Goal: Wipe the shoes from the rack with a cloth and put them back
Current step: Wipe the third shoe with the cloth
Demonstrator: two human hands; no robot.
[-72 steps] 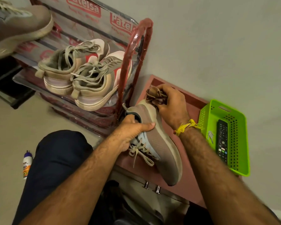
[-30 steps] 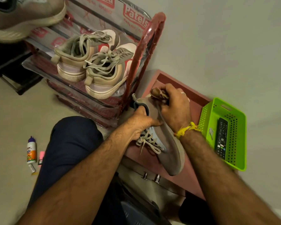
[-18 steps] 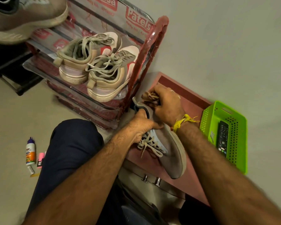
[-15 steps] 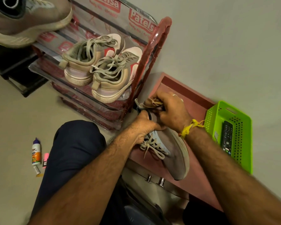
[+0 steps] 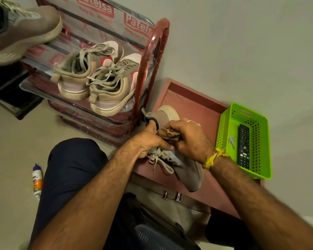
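A grey-brown sneaker [image 5: 187,170] lies over the red cabinet top [image 5: 193,103], toe toward me, heel toward the rack. My left hand [image 5: 148,141] grips its collar near the laces. My right hand [image 5: 190,139] holds a crumpled brown cloth [image 5: 168,132] pressed on the shoe's upper side by the opening. The red shoe rack [image 5: 152,56], wrapped in plastic, stands at the left. A beige pair of sneakers [image 5: 98,78] sits on its middle shelf, and one grey-brown sneaker [image 5: 20,31] is on the top shelf.
A green plastic basket [image 5: 224,130] at the right of the cabinet holds a black remote [image 5: 243,147] and keys. A small bottle [image 5: 37,181] lies on the floor at the left. My dark-trousered knee [image 5: 70,163] is in front of the rack. The wall is close behind.
My right hand with the cloth has slid from the heel down toward the shoe's opening, uncovering the pale heel. My left hand keeps its grip on the collar.
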